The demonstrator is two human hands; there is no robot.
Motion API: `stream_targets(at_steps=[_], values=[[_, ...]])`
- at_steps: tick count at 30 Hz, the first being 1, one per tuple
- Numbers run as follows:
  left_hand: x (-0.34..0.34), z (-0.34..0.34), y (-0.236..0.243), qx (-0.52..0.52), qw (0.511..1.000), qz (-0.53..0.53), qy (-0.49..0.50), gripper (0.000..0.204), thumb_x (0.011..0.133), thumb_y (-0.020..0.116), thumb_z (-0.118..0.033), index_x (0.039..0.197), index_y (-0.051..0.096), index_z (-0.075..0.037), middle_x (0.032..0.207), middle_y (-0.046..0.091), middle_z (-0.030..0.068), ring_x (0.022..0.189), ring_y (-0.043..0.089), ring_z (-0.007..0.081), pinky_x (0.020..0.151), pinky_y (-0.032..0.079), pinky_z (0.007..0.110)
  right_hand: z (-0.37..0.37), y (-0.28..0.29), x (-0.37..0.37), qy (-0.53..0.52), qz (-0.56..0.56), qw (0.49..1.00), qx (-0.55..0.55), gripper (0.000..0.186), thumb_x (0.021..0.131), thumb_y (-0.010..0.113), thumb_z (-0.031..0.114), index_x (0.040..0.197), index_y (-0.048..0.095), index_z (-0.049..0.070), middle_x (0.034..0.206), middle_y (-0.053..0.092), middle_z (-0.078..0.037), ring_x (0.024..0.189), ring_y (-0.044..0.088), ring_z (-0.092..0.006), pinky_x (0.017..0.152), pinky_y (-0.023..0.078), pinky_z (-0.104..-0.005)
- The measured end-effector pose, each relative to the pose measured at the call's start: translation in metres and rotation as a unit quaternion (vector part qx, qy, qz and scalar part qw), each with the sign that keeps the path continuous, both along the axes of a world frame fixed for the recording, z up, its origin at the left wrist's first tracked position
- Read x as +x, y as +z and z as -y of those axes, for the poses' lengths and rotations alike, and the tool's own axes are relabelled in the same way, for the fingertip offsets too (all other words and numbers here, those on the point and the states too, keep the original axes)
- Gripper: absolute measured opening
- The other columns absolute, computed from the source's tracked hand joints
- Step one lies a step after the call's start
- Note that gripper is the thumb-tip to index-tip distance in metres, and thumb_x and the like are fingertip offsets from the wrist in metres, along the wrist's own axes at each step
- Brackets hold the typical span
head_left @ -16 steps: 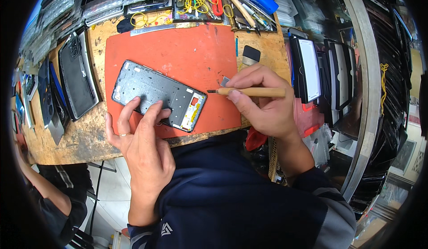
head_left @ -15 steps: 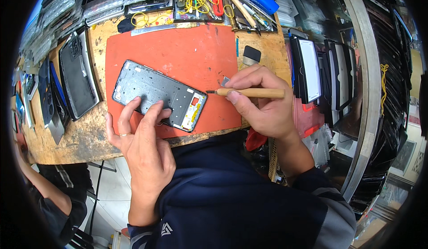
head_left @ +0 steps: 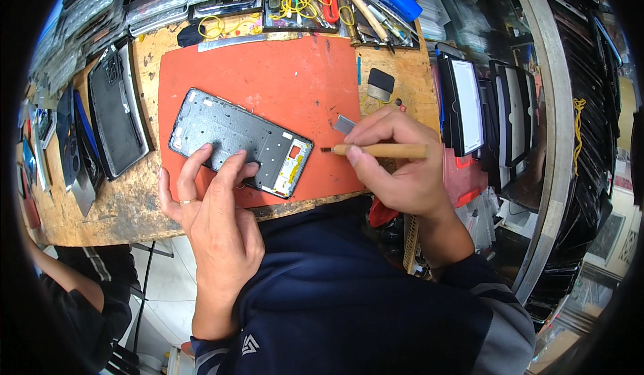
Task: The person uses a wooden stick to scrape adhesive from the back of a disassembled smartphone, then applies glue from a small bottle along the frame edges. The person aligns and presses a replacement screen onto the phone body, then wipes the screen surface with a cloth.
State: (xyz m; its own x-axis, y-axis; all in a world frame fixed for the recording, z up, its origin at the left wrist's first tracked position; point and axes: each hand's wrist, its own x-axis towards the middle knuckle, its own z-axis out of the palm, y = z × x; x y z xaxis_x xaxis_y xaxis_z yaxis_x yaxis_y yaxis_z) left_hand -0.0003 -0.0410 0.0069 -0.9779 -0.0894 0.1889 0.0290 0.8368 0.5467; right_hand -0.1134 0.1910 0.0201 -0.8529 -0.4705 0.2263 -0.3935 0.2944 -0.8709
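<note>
Phone [head_left: 251, 130] lies aslant on the red mat [head_left: 268, 66]; our left hand [head_left: 218, 217] rests spread fingers on its near side, probably steadying it. With our right hand [head_left: 406, 174] we pinch a tool [head_left: 399, 151] near its tip, likely for control, clear of the phone.

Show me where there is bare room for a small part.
Widest open patch: the red mat between the metal strip and the phone frame, with only small specks. A smaller one lies between the frame and the right hand. Crowded: the tool tray above, the phone shells at left.
</note>
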Motion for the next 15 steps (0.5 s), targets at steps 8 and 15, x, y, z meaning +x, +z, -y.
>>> stream_targets(at_steps=[8, 15], values=[[0.000, 0.000, 0.000, 0.000, 1.000, 0.000, -0.002, 0.072, 0.067, 0.055, 0.009, 0.138, 0.061, -0.002, 0.109, 0.078, 0.0017, 0.143, 0.048, 0.0346, 0.124, 0.006, 0.063, 0.011, 0.004, -0.003, 0.003, -0.041, 0.991, 0.125, 0.012, 0.093, 0.074, 0.008, 0.100, 0.068, 0.001, 0.082, 0.068, -0.015, 0.070, 0.069, -0.0331, 0.062, 0.051, -0.0422], [0.000, -0.001, 0.001, -0.001, 1.000, 0.002, -0.001, 0.071, 0.068, 0.055, 0.009, 0.138, 0.061, -0.002, 0.110, 0.078, 0.0018, 0.143, 0.048, 0.0348, 0.124, 0.006, 0.063, 0.033, 0.000, -0.007, 0.024, -0.004, 0.973, 0.231, 0.017, 0.094, 0.072, 0.016, 0.091, 0.064, 0.002, 0.077, 0.066, -0.019, 0.071, 0.066, -0.0431, 0.063, 0.048, -0.0510]])
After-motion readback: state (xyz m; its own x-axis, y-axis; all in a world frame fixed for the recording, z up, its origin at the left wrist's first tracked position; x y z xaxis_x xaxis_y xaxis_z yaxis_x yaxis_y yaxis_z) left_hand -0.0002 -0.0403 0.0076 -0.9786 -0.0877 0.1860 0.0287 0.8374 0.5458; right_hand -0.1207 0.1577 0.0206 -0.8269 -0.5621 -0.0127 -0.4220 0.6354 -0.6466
